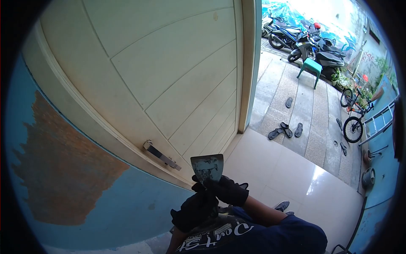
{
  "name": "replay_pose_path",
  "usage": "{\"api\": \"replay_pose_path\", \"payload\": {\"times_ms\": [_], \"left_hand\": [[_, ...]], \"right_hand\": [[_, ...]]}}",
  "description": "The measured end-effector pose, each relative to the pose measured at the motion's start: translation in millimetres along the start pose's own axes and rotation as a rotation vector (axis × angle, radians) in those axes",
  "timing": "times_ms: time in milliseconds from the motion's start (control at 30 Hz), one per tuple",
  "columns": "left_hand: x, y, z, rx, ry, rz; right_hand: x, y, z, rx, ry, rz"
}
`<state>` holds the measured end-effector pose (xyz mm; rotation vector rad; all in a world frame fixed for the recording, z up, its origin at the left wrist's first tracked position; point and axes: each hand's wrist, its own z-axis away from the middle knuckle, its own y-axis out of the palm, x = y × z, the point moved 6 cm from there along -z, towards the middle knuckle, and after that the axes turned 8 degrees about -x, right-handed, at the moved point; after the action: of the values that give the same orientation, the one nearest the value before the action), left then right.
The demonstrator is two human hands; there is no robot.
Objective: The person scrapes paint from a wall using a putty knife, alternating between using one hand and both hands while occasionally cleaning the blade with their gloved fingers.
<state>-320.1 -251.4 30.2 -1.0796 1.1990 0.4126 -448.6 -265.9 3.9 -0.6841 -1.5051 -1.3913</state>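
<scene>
A paint scraper (pixel 207 164) with a wide, stained metal blade is held up in front of my chest, blade pointing away from me. My left hand (pixel 194 211), in a black glove, is closed around the lower end, where the handle is hidden. My right hand (pixel 229 190), gloved in black too, has its fingers closed at the base of the blade. Left of my hands is a blue wall (pixel 139 203) with a large bare brown patch (pixel 63 169) where paint is gone.
A cream door (pixel 169 76) with a metal handle (pixel 160 155) stands just beyond my hands. Outside the doorway are sandals (pixel 286 129), a green stool (pixel 312 65), motorcycles (pixel 317 53) and a bicycle (pixel 353 122). A ladder (pixel 380 120) leans at the right wall.
</scene>
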Motion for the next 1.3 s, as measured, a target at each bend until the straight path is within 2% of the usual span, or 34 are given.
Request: {"api": "replay_pose_path", "payload": {"times_ms": [67,167,233,267,333,467,533,567,667,733,867,933,1067,1167,1233,1267,1300], "left_hand": [[-1,-5,5,0.004,0.011,-0.003],[-1,-5,7,-0.005,-0.098,0.012],[4,-7,10,-0.055,0.145,-0.184],[4,-7,11,-0.051,0.145,-0.184],[19,-17,15,-0.025,0.031,-0.164],[48,-15,12,0.011,-0.022,-0.06],[37,-11,11,-0.008,0.24,-0.248],[34,-9,9,0.007,0.247,-0.251],[30,-3,2,0.104,0.237,-0.168],[31,10,-1,0.177,0.007,-0.001],[23,5,-5,0.214,-0.016,0.023],[24,7,-2,0.196,0.05,-0.005],[29,11,5,0.199,-0.003,-0.022],[23,5,13,0.119,0.106,-0.053],[25,-1,23,0.087,0.292,-0.313],[27,-6,29,0.078,0.29,-0.315],[35,-15,34,0.034,0.175,-0.277]], "right_hand": [[-6,5,-5,0.017,0.021,0.03],[-3,8,-5,0.049,0.044,0.05],[-4,11,-8,0.06,0.046,0.04],[-5,12,-9,0.057,0.055,0.059],[-18,19,-17,0.045,0.059,0.077],[-27,14,-20,0.012,0.016,0.137],[-27,8,-15,-0.007,-0.005,0.128],[-25,5,-12,-0.021,-0.024,0.143],[-29,-3,-6,-0.076,-0.063,0.168],[-24,-10,5,-0.108,-0.088,0.175],[-29,-10,5,-0.163,-0.073,0.162],[-27,-9,11,-0.171,-0.099,0.155],[-31,-7,13,-0.164,-0.132,0.205],[-26,6,10,-0.122,-0.117,0.242],[-28,19,4,-0.094,-0.081,0.266],[-32,26,-2,-0.075,-0.106,0.251],[-36,34,-9,-0.056,-0.129,0.236]]}}
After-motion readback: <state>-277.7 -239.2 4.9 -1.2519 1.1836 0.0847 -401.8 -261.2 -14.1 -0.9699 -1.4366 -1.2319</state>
